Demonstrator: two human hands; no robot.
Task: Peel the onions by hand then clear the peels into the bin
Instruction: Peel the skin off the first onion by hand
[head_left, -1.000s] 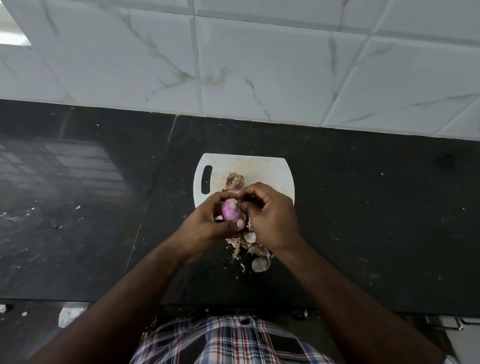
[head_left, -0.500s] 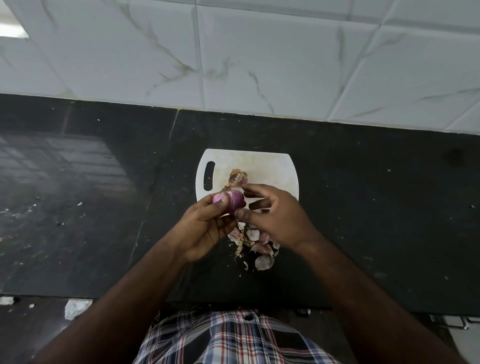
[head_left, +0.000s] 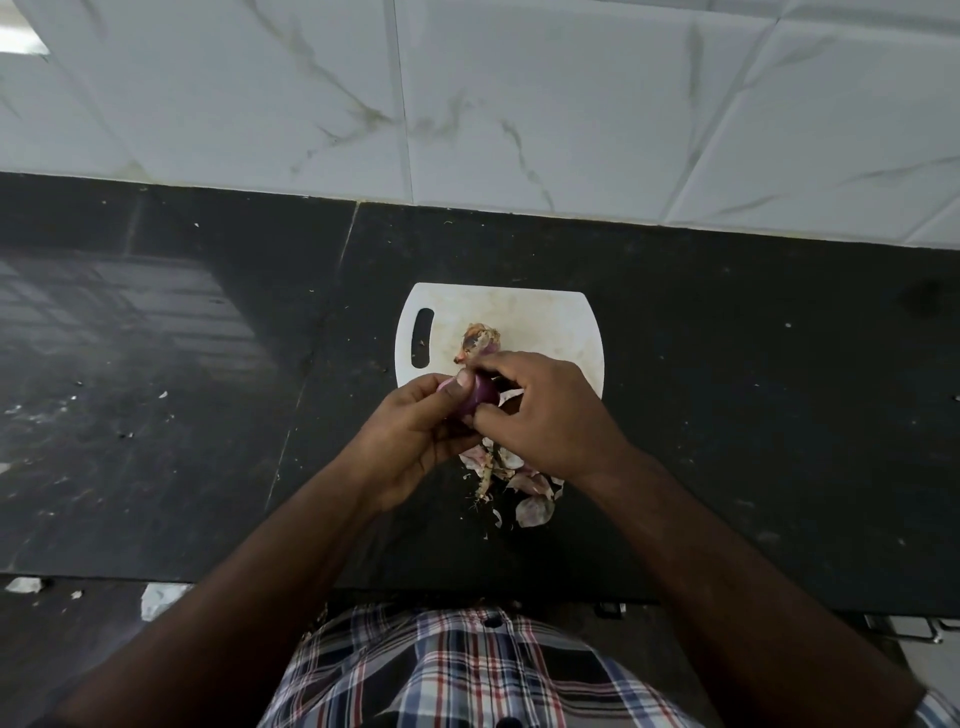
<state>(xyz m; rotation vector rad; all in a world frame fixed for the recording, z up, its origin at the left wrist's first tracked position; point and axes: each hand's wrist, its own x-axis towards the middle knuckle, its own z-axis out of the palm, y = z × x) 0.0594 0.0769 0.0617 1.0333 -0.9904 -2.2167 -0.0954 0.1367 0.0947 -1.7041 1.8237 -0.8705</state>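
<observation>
The fingers (head_left: 457, 387) of the left hand (head_left: 410, 441) curl round a small purple onion (head_left: 480, 397), the thumb pressed across its near face, so the onion sits cupped between thumb and fingertips. The right hand (head_left: 545, 415) meets it from the other side: its fingers are bent in against the top and right flank of the onion, pinching at the skin there, though how much skin they hold is hidden behind the knuckles. Both hands hold the onion up over the near edge of a white cutting board (head_left: 545, 322), which lies on the dark stone surface (head_left: 753, 415) with its handle slot at the left.

On the board, just beyond the hands, lies a second onion (head_left: 480, 340), still in its dry brownish skin with a dark patch on it. Beneath the hands and towards the person, a small heap of pale pink peels (head_left: 519, 483) is scattered on the surface, just off the near edge of the board; one larger curled piece lies nearest the person, and a stringy root end lies at the left of the heap.

Both forearms reach in from the bottom of the view, above a plaid shirt (head_left: 467, 670). Behind the surface rises a wall of white marbled tiles (head_left: 519, 104). Pale specks dot the left part of the surface.
</observation>
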